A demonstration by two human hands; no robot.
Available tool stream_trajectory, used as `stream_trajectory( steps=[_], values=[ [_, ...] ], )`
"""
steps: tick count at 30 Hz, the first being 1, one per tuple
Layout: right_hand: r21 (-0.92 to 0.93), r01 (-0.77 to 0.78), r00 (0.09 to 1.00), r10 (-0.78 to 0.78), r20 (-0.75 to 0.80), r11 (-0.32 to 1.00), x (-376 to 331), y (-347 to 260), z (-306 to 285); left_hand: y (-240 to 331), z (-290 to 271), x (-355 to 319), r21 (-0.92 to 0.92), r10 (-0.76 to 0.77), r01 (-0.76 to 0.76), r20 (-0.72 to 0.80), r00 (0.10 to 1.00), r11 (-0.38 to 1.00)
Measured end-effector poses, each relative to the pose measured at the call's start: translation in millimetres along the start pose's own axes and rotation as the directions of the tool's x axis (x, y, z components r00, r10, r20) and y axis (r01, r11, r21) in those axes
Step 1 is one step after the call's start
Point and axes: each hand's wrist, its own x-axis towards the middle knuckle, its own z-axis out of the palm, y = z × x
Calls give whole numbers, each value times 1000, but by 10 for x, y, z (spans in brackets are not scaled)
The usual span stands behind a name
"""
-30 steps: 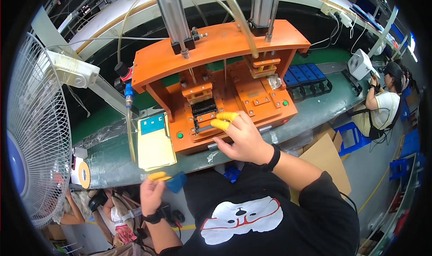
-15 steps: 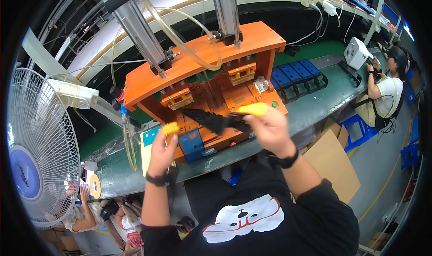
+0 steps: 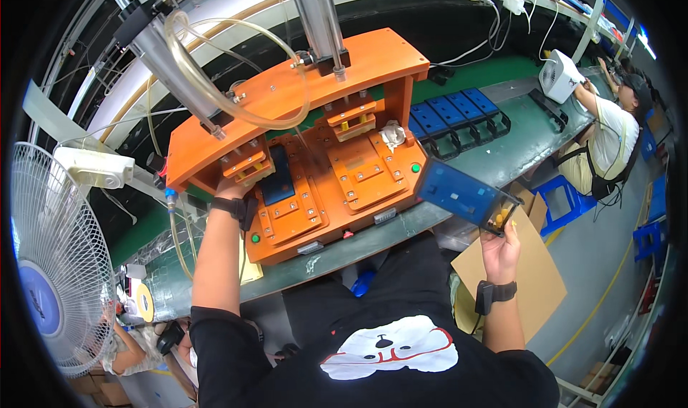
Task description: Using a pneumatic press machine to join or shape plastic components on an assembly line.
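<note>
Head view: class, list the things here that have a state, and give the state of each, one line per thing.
Right hand: closed on the blue-and-black case.
Blue-and-black case: held up, tilted.
Left hand: at the orange press, partly hidden; grip unclear.
Dark blue panel: lying on the left fixture.
Right press head: raised above its fixture.
Row of cases: side by side on the bench.
Large fan: running or not, unclear.

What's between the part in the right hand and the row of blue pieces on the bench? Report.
Nothing visible stands between the blue part in the right hand and the row of blue pieces; only green bench top shows there.
</note>
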Motion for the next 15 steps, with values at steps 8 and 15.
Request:
stream_trajectory(
  steps=[8, 15],
  values=[
    [26, -7, 993, 10, -113, 1000, 333, 15, -277, 131, -128, -67, 6, -46, 46, 54, 997, 999],
    [23, 25, 999, -24, -43, 999, 1081, 13, -39, 268, -249, 57, 213, -78, 34, 201, 977, 976]
  ],
)
